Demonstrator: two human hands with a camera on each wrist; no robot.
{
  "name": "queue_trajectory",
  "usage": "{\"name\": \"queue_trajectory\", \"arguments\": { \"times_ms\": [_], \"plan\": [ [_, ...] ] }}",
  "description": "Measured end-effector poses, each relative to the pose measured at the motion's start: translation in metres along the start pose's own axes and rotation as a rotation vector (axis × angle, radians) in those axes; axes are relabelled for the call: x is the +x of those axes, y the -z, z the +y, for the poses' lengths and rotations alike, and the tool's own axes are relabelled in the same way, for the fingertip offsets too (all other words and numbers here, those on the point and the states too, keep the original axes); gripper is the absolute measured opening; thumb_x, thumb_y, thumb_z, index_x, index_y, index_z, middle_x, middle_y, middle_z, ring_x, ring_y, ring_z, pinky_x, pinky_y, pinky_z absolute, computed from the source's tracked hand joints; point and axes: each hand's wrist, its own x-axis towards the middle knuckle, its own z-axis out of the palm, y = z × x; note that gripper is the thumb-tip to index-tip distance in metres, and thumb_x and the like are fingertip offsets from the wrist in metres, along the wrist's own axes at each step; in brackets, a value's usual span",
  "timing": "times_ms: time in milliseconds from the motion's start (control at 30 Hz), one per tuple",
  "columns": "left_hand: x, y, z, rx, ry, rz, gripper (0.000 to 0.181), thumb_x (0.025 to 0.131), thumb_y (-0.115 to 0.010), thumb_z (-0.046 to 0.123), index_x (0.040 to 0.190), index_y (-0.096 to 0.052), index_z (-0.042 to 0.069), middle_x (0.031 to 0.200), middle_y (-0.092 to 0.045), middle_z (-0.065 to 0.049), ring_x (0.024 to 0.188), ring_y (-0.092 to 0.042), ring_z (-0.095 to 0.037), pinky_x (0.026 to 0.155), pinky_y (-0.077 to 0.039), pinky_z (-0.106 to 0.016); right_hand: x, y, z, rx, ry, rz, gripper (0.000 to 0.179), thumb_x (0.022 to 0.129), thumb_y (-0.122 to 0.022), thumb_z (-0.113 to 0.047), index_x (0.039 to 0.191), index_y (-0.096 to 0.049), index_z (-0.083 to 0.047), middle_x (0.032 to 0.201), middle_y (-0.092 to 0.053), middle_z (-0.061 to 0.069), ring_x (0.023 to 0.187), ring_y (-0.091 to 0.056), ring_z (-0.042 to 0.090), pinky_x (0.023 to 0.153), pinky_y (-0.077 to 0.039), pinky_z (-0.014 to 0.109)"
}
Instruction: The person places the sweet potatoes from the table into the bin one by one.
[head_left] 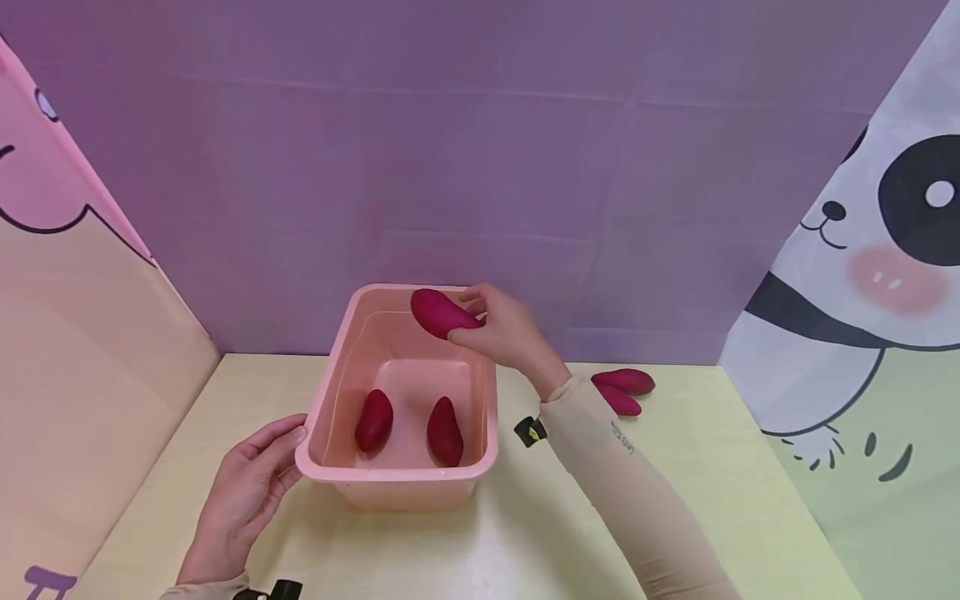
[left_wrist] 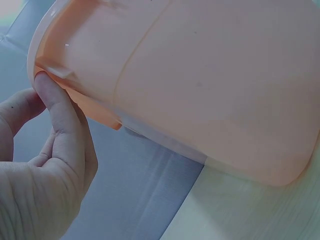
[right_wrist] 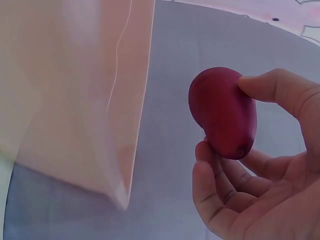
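My right hand [head_left: 498,329] holds a smooth magenta-red sweet potato [head_left: 438,313], plump at one end and tapered at the other, over the back right rim of a pink plastic bin [head_left: 397,475]. In the right wrist view, thumb and fingers pinch this sweet potato [right_wrist: 222,112] beside the bin's outer wall [right_wrist: 75,100]. At the bin's left rim, my left hand [head_left: 251,483] grips the edge between thumb and fingers, which the left wrist view shows from below. Inside, two more sweet potatoes lie apart on the bottom, one on the left [head_left: 374,422] and one on the right [head_left: 446,433].
Two further sweet potatoes [head_left: 624,382] lie side by side on the pale table [head_left: 555,533], right of the bin and partly behind the right sleeve. A purple cloth wall [head_left: 480,167] closes off the back, with cartoon-printed panels on both sides.
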Motion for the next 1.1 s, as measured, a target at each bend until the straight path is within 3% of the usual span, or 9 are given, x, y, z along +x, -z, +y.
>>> {"name": "queue_trajectory", "arguments": {
  "times_ms": [133, 267, 433, 600, 733, 933, 1100],
  "plan": [
    [-0.001, 0.0, 0.001, 0.0, -0.003, -0.006, 0.025, 0.101, -0.056, -0.002, 0.107, -0.077, 0.01, 0.103, -0.072, -0.004, 0.087, -0.071, -0.013, 0.076, -0.059, -0.025, 0.021, -0.019, -0.011, -0.05, -0.012, -0.031, 0.052, 0.083, -0.075, -0.022, 0.128, -0.057, -0.005, 0.117, -0.067, 0.007, 0.102, -0.064, 0.019, 0.085, -0.054, 0.029],
    [-0.001, 0.0, 0.001, -0.005, -0.004, -0.009, 0.025, 0.101, -0.055, -0.002, 0.107, -0.077, 0.01, 0.103, -0.072, -0.004, 0.087, -0.071, -0.013, 0.075, -0.059, -0.025, 0.034, -0.039, -0.014, -0.047, -0.046, -0.068, 0.042, 0.083, -0.078, -0.02, 0.119, -0.062, -0.006, 0.104, -0.07, 0.003, 0.091, -0.064, 0.017, 0.078, -0.055, 0.024],
    [-0.003, 0.0, 0.0, -0.001, 0.007, -0.001, 0.025, 0.101, -0.056, -0.001, 0.107, -0.077, 0.011, 0.103, -0.072, -0.004, 0.087, -0.071, -0.013, 0.076, -0.059, -0.025, 0.038, -0.061, -0.013, 0.001, -0.087, -0.11, 0.022, 0.084, -0.078, -0.017, 0.101, -0.066, -0.011, 0.082, -0.068, -0.001, 0.076, -0.063, 0.017, 0.065, -0.056, 0.025],
    [-0.004, 0.0, 0.001, 0.003, 0.009, 0.002, 0.024, 0.101, -0.056, 0.0, 0.107, -0.077, 0.011, 0.103, -0.072, -0.004, 0.087, -0.07, -0.013, 0.076, -0.059, -0.025, 0.038, -0.081, -0.006, -0.088, -0.086, -0.146, 0.018, 0.084, -0.08, -0.021, 0.093, -0.067, -0.014, 0.069, -0.06, 0.002, 0.069, -0.06, 0.017, 0.056, -0.054, 0.024],
    [-0.004, -0.001, 0.003, 0.006, 0.007, 0.001, 0.024, 0.101, -0.056, 0.0, 0.107, -0.077, 0.01, 0.103, -0.072, -0.004, 0.087, -0.071, -0.013, 0.076, -0.059, -0.025, 0.039, -0.093, -0.002, -0.148, -0.137, -0.174, 0.014, 0.083, -0.083, -0.021, 0.087, -0.07, -0.015, 0.067, -0.058, 0.004, 0.067, -0.059, 0.017, 0.054, -0.055, 0.023],
    [-0.005, 0.0, 0.002, 0.015, 0.006, 0.011, 0.024, 0.102, -0.056, 0.0, 0.107, -0.077, 0.011, 0.103, -0.072, -0.003, 0.086, -0.07, -0.012, 0.076, -0.059, -0.025, 0.04, -0.104, 0.002, -0.17, -0.209, -0.213, 0.015, 0.082, -0.085, -0.018, 0.084, -0.07, -0.016, 0.069, -0.062, 0.003, 0.067, -0.059, 0.018, 0.064, -0.059, 0.029],
    [-0.005, 0.0, 0.001, 0.008, 0.0, 0.004, 0.025, 0.102, -0.055, -0.001, 0.107, -0.077, 0.01, 0.103, -0.072, -0.003, 0.086, -0.07, -0.013, 0.075, -0.059, -0.025, 0.042, -0.106, 0.004, -0.248, -0.205, -0.215, 0.023, 0.084, -0.082, -0.017, 0.099, -0.065, -0.013, 0.076, -0.061, 0.003, 0.07, -0.06, 0.017, 0.06, -0.055, 0.025]
  ]
}}
